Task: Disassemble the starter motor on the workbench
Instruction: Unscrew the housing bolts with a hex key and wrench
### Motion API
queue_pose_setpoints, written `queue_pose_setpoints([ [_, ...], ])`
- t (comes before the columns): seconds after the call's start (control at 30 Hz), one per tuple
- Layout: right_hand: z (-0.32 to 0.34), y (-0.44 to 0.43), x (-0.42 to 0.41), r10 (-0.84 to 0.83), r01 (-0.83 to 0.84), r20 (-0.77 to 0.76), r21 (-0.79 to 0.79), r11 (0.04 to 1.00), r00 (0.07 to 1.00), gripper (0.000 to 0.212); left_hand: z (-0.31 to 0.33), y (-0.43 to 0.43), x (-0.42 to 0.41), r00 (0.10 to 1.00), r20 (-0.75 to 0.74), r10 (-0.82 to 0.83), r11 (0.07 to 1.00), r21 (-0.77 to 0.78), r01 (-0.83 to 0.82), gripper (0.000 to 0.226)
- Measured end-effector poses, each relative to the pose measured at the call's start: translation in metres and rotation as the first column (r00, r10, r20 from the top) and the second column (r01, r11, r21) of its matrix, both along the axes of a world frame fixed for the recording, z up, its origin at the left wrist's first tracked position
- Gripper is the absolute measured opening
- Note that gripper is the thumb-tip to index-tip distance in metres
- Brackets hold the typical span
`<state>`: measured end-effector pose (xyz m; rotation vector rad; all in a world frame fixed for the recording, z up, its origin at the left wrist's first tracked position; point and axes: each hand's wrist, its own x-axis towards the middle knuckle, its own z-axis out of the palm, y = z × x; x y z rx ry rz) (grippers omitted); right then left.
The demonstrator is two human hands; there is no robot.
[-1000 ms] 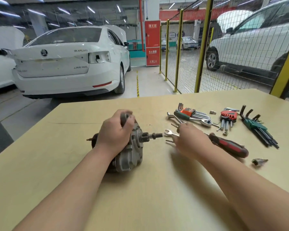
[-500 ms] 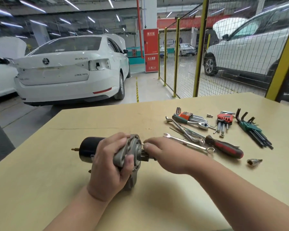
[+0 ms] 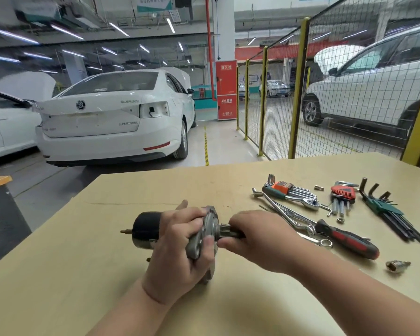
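Note:
The starter motor [image 3: 146,229] lies sideways at the middle of the wooden workbench [image 3: 83,275], its black cylindrical body pointing left and its grey metal end housing to the right. My left hand [image 3: 180,248] wraps around the housing and the motor's middle, hiding much of it. My right hand [image 3: 257,236] grips the dark pinion shaft that sticks out of the housing to the right; the fingers cover most of the shaft.
Tools lie right of the motor: a red-and-black screwdriver [image 3: 347,238], spanners [image 3: 289,214], a ratchet with an orange hex key set [image 3: 289,192], a red key set [image 3: 343,194], green hex keys [image 3: 388,212], a loose socket [image 3: 397,265]. White cars and a yellow mesh fence stand beyond.
My right hand left the spanners and closed on the motor's shaft. My left hand turned the motor and shifted its grip toward the housing, exposing the black body.

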<state>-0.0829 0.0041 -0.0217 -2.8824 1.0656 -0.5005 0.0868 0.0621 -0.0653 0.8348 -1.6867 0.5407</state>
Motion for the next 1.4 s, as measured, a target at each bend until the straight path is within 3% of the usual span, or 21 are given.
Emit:
queue_pose_setpoints([
  [0.07, 0.004, -0.012, 0.002, 0.026, -0.024, 0.017, -0.127, 0.992, 1.0, 0.036, -0.001, 0.001, 0.002, 0.996, 0.088, 0.036, 0.999, -0.038, -0.033, 0.034],
  [0.17, 0.009, -0.023, 0.003, 0.045, -0.061, -0.065, -0.272, 0.96, 0.997, 0.043, -0.002, 0.014, 0.01, 0.972, 0.228, 0.066, 0.998, -0.005, -0.067, 0.048],
  [0.23, 0.003, -0.023, 0.004, 0.08, -0.121, -0.155, -0.276, 0.953, 0.985, 0.042, -0.001, 0.022, 0.015, 0.968, 0.202, 0.148, 0.985, 0.053, -0.161, 0.049],
  [0.33, -0.003, -0.013, 0.008, 0.13, -0.162, -0.145, -0.238, 0.958, 0.981, 0.041, 0.007, 0.023, 0.016, 0.892, 0.148, 0.427, 0.825, 0.339, -0.452, 0.058],
  [0.4, 0.003, -0.004, 0.011, 0.124, -0.157, -0.149, -0.235, 0.959, 0.981, 0.042, 0.01, 0.023, 0.018, 0.895, 0.193, 0.402, 0.677, 0.596, -0.432, 0.077],
  [0.47, 0.009, 0.005, 0.009, 0.103, -0.131, -0.135, -0.221, 0.966, 0.986, 0.038, 0.008, 0.024, 0.023, 0.926, 0.196, 0.324, 0.645, 0.671, -0.367, 0.088],
  [0.57, 0.015, 0.019, 0.001, 0.117, -0.131, -0.094, -0.165, 0.978, 0.989, 0.028, 0.005, 0.027, 0.03, 0.941, 0.181, 0.286, 0.639, 0.696, -0.328, 0.104],
  [0.67, 0.017, 0.033, 0.002, 0.138, -0.166, -0.219, -0.116, 0.979, 0.966, 0.029, 0.0, 0.029, 0.028, 0.928, 0.196, 0.316, 0.664, 0.653, -0.364, 0.108],
  [0.8, 0.024, 0.041, 0.012, 0.062, -0.17, -0.387, -0.253, 0.952, 0.92, 0.018, -0.002, 0.033, 0.028, 0.916, 0.166, 0.365, 0.66, 0.648, -0.38, 0.106],
  [0.9, 0.03, 0.047, 0.02, -0.004, -0.117, -0.426, -0.258, 0.959, 0.905, 0.014, -0.002, 0.035, 0.029, 0.916, 0.17, 0.362, 0.648, 0.661, -0.379, 0.106],
  [1.13, 0.04, 0.049, 0.038, -0.014, -0.034, -0.461, -0.095, 0.995, 0.887, 0.033, -0.003, 0.034, 0.029, 0.913, 0.162, 0.374, 0.64, 0.667, -0.38, 0.104],
  [1.4, 0.055, 0.045, 0.04, 0.053, -0.046, -0.477, 0.025, 0.999, 0.877, 0.029, -0.004, 0.035, 0.031, 0.925, 0.147, 0.351, 0.644, 0.679, -0.353, 0.103],
])
